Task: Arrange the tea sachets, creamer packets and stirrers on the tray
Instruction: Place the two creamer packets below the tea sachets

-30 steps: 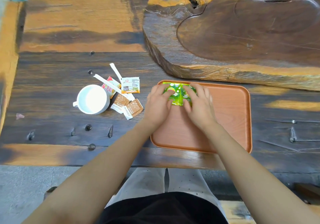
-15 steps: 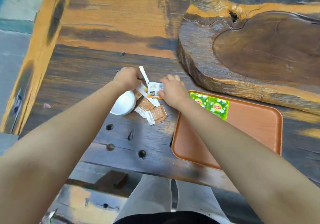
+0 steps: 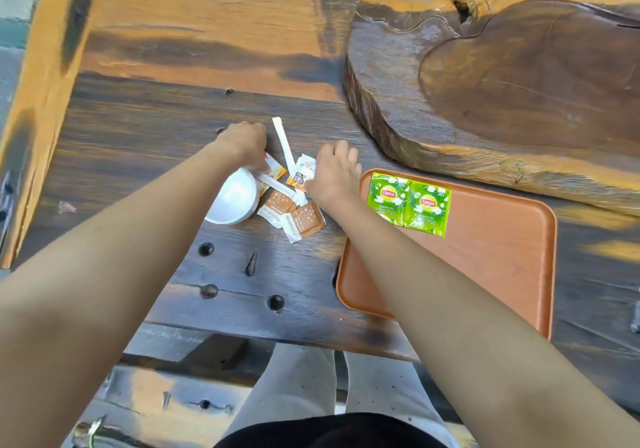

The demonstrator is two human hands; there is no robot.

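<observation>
Two green tea sachets (image 3: 408, 205) lie side by side in the far left corner of the orange-brown tray (image 3: 485, 264). Left of the tray is a small pile on the table. It holds two brown creamer packets (image 3: 292, 215), a white wrapped stirrer (image 3: 282, 143) pointing away from me, a second stirrer (image 3: 277, 184) lying across, an orange-red sachet (image 3: 275, 168) and a white-and-orange packet (image 3: 303, 172). My left hand (image 3: 242, 144) curls down onto the far end of the orange-red sachet. My right hand (image 3: 334, 174) pinches the right edge of the white-and-orange packet.
A white cup (image 3: 233, 200) stands at the left of the pile, under my left wrist. A thick carved wooden slab (image 3: 502, 84) rises behind the tray. The dark plank table has bolt heads near its front edge (image 3: 242, 312).
Both hands left the green sachets on the tray and moved left to the pile. The right hand now grips the white-and-orange packet. My head has turned left and closer.
</observation>
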